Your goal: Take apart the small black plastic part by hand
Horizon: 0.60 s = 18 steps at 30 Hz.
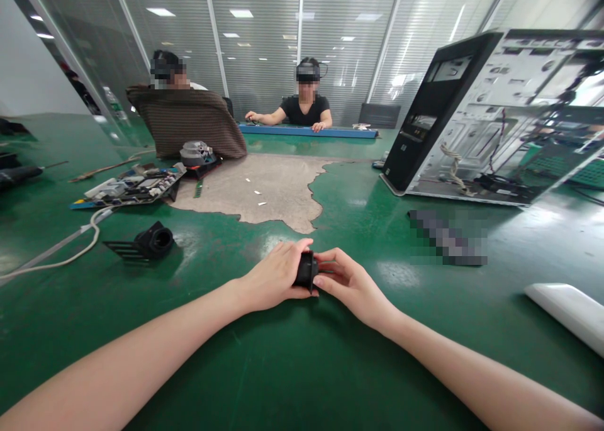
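The black part (304, 272) is located at the center of the near table area, between the two hands. The left hand (271, 277) is closed around its left side; the palm and fingers conceal that portion. The right hand (353, 289) pinches the right end between thumb and fingertips — the exact contact points are partly covered, and the underside of the part is not visible. Both forearms (141, 349) are cut off by the frame.

A pixelated item (438, 237) lies right of the hands; its form cannot be determined. The computer case (410, 148) and the white object (566, 311) are cut off by the right edge, the dark tool (21, 176) by the left. The brown panel (189, 119) hides most of one seated person (165, 72).

The green table (283, 368) has a glossy, reflective surface. A brown sheet (278, 185) with a ragged edge lies beyond the hands — a circuit board (136, 185) stands at its left side, with a slotted black piece (158, 241) nearer. Behind a second person (306, 110) at a blue bar (306, 131), a glass partition (264, 28) with blinds reflects ceiling lights
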Tool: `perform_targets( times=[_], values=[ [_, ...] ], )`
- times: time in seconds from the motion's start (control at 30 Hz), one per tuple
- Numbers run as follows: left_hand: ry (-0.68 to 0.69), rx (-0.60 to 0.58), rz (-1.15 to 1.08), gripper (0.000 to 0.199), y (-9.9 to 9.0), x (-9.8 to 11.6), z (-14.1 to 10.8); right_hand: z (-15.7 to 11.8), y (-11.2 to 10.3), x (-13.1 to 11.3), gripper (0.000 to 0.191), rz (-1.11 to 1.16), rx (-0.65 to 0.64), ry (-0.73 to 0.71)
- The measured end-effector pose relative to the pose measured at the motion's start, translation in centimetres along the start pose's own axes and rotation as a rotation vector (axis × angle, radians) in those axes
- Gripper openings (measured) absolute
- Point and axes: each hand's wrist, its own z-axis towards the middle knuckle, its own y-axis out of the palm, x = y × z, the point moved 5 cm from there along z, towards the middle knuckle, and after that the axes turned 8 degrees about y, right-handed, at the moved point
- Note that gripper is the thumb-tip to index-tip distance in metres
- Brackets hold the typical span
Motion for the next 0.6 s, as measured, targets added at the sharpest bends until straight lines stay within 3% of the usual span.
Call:
perform_targets(
  times=[0.2, 0.4, 0.6],
  values=[
    [0.014, 0.03, -0.042, 0.1, 0.0, 0.0, -0.2, -0.1, -0.1, -0.1, 0.021, -0.005, 0.003, -0.025],
    [-0.107, 0.097, -0.179, 0.116, -0.2, -0.9, -0.1, 0.0, 0.0, -0.2, 0.023, -0.016, -0.003, -0.036],
    [-0.105, 0.034, 0.057, 0.099, -0.2, -1.2, 0.1, -0.1, 0.0, 0.1, 0.023, -0.011, 0.0, -0.053]
  ],
)
